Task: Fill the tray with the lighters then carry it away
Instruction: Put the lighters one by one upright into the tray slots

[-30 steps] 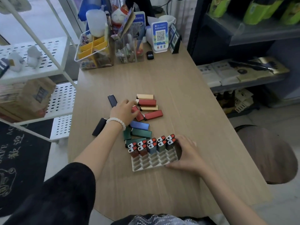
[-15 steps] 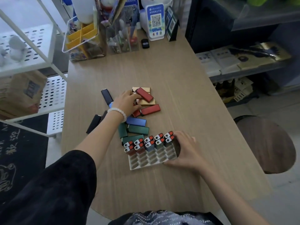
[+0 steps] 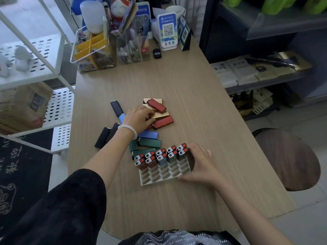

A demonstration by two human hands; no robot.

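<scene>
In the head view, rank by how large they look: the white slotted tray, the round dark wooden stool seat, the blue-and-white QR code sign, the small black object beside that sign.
Largest to smallest:
1. Round dark wooden stool seat
2. White slotted tray
3. Blue-and-white QR code sign, though it stands farther from the camera, so this ranking is unsure
4. Small black object

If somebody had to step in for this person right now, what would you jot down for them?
Left hand: reaching into the loose pile of coloured rectangular lighters, fingers on a red one; whether it grips is unclear.
Right hand: steadying the right edge of the white slotted plastic tray on the wooden table.
Done: the tray's two far rows hold ten upright lighters.
Left: fill the empty near rows from the pile, then carry the tray away.
</scene>
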